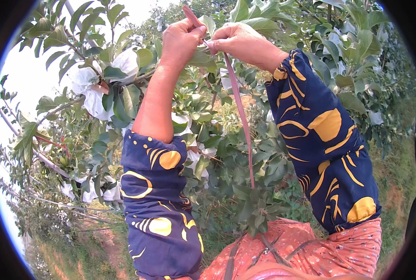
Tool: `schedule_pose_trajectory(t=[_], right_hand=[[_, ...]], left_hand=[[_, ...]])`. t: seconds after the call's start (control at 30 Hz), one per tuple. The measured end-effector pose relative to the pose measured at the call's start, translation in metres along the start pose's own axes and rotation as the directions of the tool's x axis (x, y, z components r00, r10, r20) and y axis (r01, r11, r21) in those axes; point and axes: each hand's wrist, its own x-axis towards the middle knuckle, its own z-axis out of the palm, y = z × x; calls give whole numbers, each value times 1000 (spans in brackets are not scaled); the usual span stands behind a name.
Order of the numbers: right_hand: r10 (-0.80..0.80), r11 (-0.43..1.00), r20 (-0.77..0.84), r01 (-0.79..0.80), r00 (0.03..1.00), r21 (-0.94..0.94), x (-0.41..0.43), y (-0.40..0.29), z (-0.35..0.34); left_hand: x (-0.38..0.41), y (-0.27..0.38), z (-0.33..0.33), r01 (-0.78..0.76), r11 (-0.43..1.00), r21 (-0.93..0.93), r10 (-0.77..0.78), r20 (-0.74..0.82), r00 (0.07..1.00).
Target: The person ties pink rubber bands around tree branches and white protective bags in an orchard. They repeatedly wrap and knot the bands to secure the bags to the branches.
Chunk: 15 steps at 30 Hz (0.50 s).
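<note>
High in the view, my left hand [180, 43] grips one end of a dull pink strip [240, 108], with a flat folded piece sticking up past the thumb. My right hand [244, 43] pinches the same strip a short way to the right, and a short stretch of it runs between the two hands. From the right hand its long tail hangs down in front of the leaves. A leafy tree branch [145, 75] rises towards the hands from the left. Whether the strip passes around that branch is hidden by fingers and leaves.
White bags [95, 101] hang among leaves on the left, with more white bags [110, 190] lower down. A bare slanting limb [50, 166] crosses the left side. Dense foliage [355, 70] stands at right. Leafy shoots [258, 213] reach close to my body.
</note>
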Motion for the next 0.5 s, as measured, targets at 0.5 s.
schedule_pose_trajectory(t=[0.5], right_hand=[[-152,641,400,-218,904,736,54,48,0]], left_hand=[[-9,-10,-6,-39,993,-108,33,-53,998]])
